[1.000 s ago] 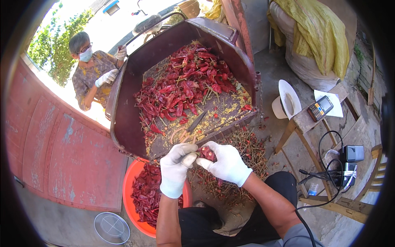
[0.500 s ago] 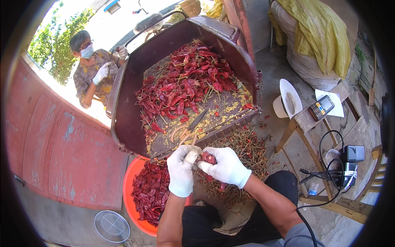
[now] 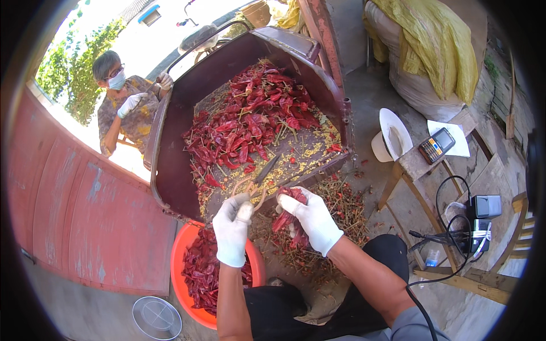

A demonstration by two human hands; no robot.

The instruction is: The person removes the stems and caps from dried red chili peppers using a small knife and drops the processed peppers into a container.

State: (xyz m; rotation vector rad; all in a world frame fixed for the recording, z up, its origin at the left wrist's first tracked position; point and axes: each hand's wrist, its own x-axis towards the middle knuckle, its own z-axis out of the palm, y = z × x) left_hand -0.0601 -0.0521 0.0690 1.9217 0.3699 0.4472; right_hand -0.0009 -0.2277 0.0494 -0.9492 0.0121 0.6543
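My right hand point(image 3: 316, 220) is wrapped around a small bunch of dried red chili peppers point(image 3: 289, 200), over the cart's near edge. To its left, my gloved left hand point(image 3: 232, 226) has its fingers closed; anything between the thumb and fingertips is too small to make out. Just beyond those fingertips, scissors point(image 3: 265, 170) with dark blades and tan looped handles lie on the cart bed. A large heap of dried red chilies point(image 3: 256, 116) with stems fills the middle of the dark maroon cart point(image 3: 190, 108). Below my left hand, an orange basin point(image 3: 177, 256) holds more chilies point(image 3: 202, 278).
Cut stems point(image 3: 341, 219) litter the ground below the cart. A masked person point(image 3: 128, 105) in gloves stands at the cart's far left. To the right are a white hat point(image 3: 392, 136), a wooden stool point(image 3: 414, 162) with a handheld device point(image 3: 437, 145), and black cables point(image 3: 441, 199).
My hands have come apart: the left moved left, while the right keeps the chilies, which now show as a fuller bunch. The view has shifted slightly.
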